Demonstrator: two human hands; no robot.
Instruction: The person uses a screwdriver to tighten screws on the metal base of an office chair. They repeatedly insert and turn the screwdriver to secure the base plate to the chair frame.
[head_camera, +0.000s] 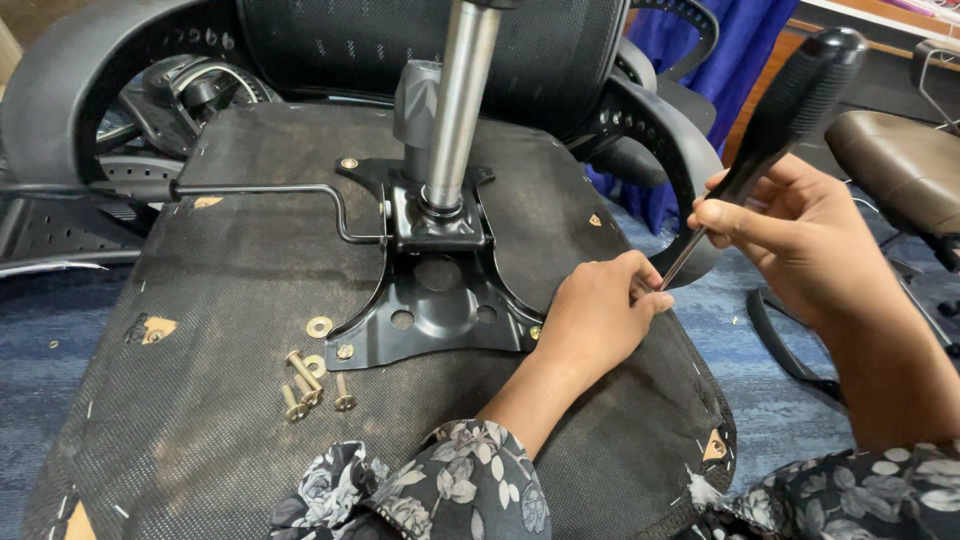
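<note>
Head view, looking down on the underside of an upturned office chair seat (230, 330) — dark mesh fabric, worn, with torn patches at the corners.

Right hand (790, 235) closed around a screwdriver (770, 130), fingers and thumb pinching it low on the black handle where the metal shaft begins. Long axis runs on a diagonal: handle butt up toward the top right corner of the view, shaft slanting down and left. The tip sits past the seat's right edge, just at the fingers of the left hand; whether it touches anything there cannot be told.

Left hand (595, 320) rests knuckles-up on the seat near its right edge, fingers curled together, fingertips hidden at the screwdriver's tip. It lies just beside the right corner of the black metal mounting plate (430, 310), which is fixed at the seat's middle. A brass bolt head (535, 333) shows at that corner, touching the hand's edge.

A silver gas cylinder (460, 105) rises from the plate, tilted slightly right. A thin black lever rod (270, 188) runs left from the plate toward the seat's left edge.

Loose brass bolts (305, 385) and a washer (319, 326) lie near the plate's left front corner — well apart from both hands.

Both sleeves floral, dark.
</note>
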